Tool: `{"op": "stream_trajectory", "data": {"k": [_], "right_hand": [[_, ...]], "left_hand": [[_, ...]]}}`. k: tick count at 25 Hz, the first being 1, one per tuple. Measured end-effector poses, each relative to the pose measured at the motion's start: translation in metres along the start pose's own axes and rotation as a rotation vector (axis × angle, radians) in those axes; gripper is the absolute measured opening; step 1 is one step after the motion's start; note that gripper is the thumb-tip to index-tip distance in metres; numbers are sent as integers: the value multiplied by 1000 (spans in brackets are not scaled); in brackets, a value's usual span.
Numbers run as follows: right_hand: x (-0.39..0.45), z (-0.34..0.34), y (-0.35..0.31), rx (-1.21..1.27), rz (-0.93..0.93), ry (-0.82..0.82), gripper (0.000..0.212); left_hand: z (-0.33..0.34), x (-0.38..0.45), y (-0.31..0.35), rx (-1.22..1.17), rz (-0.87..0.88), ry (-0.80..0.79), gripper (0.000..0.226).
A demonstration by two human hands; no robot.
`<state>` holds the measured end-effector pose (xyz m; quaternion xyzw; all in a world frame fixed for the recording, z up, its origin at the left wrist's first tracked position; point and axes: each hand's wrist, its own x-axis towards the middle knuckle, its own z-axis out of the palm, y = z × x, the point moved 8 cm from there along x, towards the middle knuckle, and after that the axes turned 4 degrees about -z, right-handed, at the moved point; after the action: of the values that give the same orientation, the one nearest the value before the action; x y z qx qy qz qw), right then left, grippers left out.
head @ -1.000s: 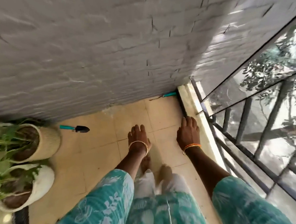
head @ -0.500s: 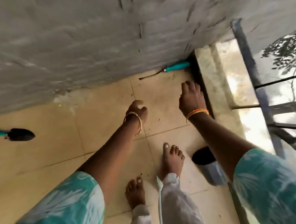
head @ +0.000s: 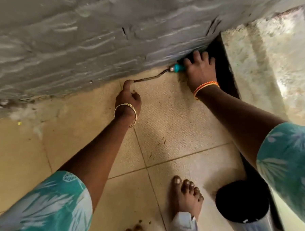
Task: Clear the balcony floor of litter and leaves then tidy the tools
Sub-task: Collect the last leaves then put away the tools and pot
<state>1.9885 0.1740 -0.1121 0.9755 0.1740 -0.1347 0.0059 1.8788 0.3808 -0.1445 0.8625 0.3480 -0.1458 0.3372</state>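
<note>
Where the grey wall [head: 99, 42] meets the tiled floor [head: 174, 127], a garden tool [head: 161, 73] with a teal handle lies along the base of the wall. Both arms reach down and forward. Her right hand [head: 200, 72] covers the handle end, fingers spread and curving over it, touching it; whether they have closed round it I cannot tell. Her left hand [head: 128, 98] is curled, forefinger touching the tool's thin dark metal tip. A dark bin [head: 240, 203] stands beside her bare foot [head: 185, 196].

No legible text — anywhere.
</note>
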Motion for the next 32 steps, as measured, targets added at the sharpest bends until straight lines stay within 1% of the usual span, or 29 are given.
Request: {"op": "stream_trajectory", "data": {"k": [2,5,8,10,12,15,18,22,25,27,32], "right_hand": [[-7,1,-1,19,9,-10,39],[-30,-7,0,63,24,-5,44],[-67,-27,4,158,71,-6,46],[-101,-46,5,231,111,-27,45],[-141,-69,5,291,141,-60,44],[-207,-115,3,361,199,-76,43],[-271,-159,-8,402,233,-109,42],[-375,-217,-31,507,377,-105,38],[-469,-257,-61,572,505,-125,36],[-526,-277,-82,601,578,-113,35],[-654,-304,-130,663,722,-79,35]], "left_hand": [[9,4,-7,-127,-73,-37,36],[10,-2,-16,-457,-299,-80,24],[-12,-37,-6,-627,-381,-48,6],[-34,-68,3,-769,-421,-59,13],[-57,-101,17,-912,-465,-157,15],[-101,-156,46,-907,-505,-292,15],[-145,-215,75,-880,-520,-333,19],[-204,-303,106,-851,-451,-415,20],[-247,-385,109,-819,-398,-507,18],[-268,-433,99,-804,-403,-552,17],[-287,-527,88,-681,-357,-720,17]]}}
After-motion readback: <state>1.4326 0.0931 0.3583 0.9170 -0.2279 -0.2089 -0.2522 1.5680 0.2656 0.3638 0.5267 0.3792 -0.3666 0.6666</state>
